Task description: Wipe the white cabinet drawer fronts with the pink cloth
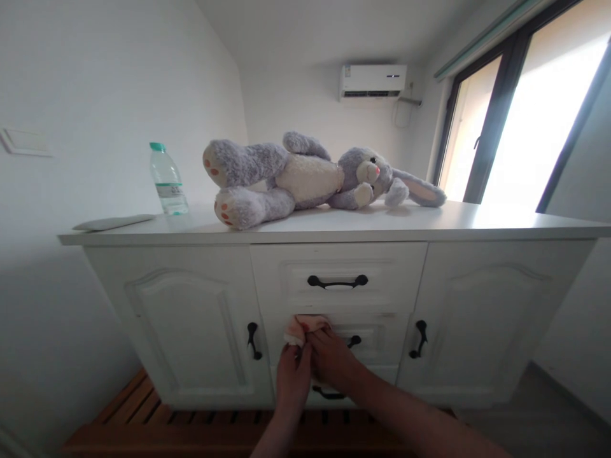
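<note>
Pink cloth (pixel 304 327) is sitting bunched against the front of the middle drawer (pixel 372 335) of a white cabinet (pixel 191 318), at the drawer's upper left corner. The left hand (pixel 292 375) is reaching up from below with its fingers curled onto the lower edge of the cloth, holding it there. The right hand (pixel 331 359) is lying just beside it, touching it, fingers closed over the cloth's right side and covering part of the drawer's black handle (pixel 354 341). Below the hands, the bottom drawer's handle (pixel 329 395) is showing partly behind the right wrist. Under the cabinet a slatted wooden platform (pixel 143 420) is running along the floor. Above, the top drawer is carrying another black handle (pixel 337 281). On the cabinet top a grey plush rabbit (pixel 305 178) is lying on its back, a water bottle (pixel 168 180) is standing upright to its left, and a flat grey object (pixel 114 222) is lying near the left edge. An air conditioner (pixel 373 81) is hanging on the far wall.
</note>
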`<state>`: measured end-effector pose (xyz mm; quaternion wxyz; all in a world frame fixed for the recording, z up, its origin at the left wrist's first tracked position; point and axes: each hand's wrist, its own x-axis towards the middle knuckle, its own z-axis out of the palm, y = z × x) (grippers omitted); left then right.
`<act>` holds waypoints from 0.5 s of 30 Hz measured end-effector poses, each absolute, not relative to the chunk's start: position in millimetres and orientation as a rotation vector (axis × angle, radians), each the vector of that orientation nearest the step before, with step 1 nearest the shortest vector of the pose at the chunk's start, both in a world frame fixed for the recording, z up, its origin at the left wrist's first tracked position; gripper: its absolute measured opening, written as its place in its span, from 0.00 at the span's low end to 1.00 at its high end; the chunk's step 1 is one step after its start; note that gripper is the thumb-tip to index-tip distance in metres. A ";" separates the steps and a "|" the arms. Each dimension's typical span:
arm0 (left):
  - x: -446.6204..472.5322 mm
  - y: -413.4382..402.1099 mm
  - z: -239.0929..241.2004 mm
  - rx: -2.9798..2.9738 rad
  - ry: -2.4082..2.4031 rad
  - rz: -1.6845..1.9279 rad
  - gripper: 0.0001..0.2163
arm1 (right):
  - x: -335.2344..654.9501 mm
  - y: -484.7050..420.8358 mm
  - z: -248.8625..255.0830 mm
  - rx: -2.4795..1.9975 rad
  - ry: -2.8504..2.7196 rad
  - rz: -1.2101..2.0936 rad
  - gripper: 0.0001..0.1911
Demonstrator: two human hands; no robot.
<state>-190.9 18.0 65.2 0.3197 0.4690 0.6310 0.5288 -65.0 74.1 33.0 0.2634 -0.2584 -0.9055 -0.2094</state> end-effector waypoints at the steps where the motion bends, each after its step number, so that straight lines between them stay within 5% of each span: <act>1: -179.2 19.1 66.9 1.268 1.646 1.366 0.12 | -52.7 72.1 32.4 -0.752 -2.434 -0.550 0.22; 8: -92.9 24.0 83.1 1.296 1.328 1.225 0.10 | 45.9 56.2 38.2 -0.973 -2.246 -0.686 0.19; 15: -52.2 15.6 33.0 1.150 1.129 1.257 0.12 | 85.7 53.9 -12.8 -1.122 -2.154 -0.849 0.19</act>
